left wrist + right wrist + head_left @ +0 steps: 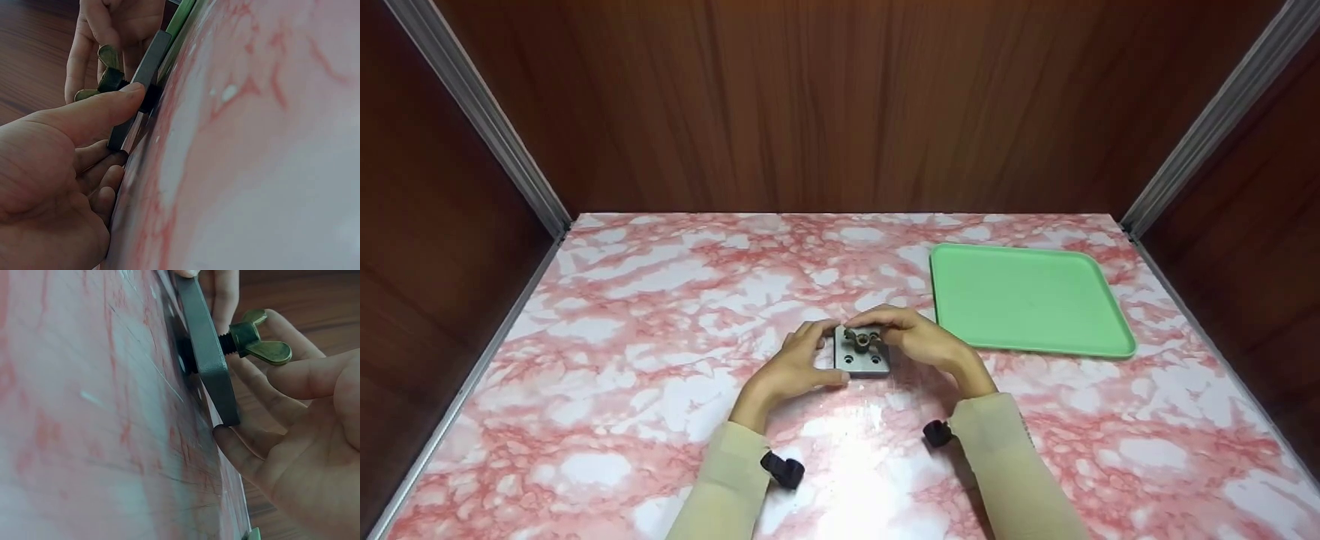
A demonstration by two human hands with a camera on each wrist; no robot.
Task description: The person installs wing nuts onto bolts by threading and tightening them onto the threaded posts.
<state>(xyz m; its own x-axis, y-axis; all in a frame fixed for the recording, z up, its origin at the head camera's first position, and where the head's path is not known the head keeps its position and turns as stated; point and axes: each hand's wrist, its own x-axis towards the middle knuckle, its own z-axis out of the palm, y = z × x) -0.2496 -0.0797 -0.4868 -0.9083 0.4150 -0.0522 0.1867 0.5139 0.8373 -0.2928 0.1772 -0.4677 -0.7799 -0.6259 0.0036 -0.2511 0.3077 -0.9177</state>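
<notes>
A grey square metal plate (862,367) with holes near its corners lies level at the table's middle. A brass-coloured wing nut (270,351) sits on a black threaded bolt (227,343) rising from the plate's centre; a dark round part under the plate holds it slightly off the tabletop. My left hand (791,367) grips the plate's left side, thumb at the near edge and fingers toward the far edge. On the right, my right hand (926,343) has its thumb against one wing and its index finger behind the nut, while a lower fingertip touches the plate's edge.
A green rectangular tray (1031,300) lies on the red-and-white marbled table (660,300), beyond and to the right of my right hand. Brown wood-grain panels with metal edge strips enclose the back and both sides. Black straps hang at both sleeves.
</notes>
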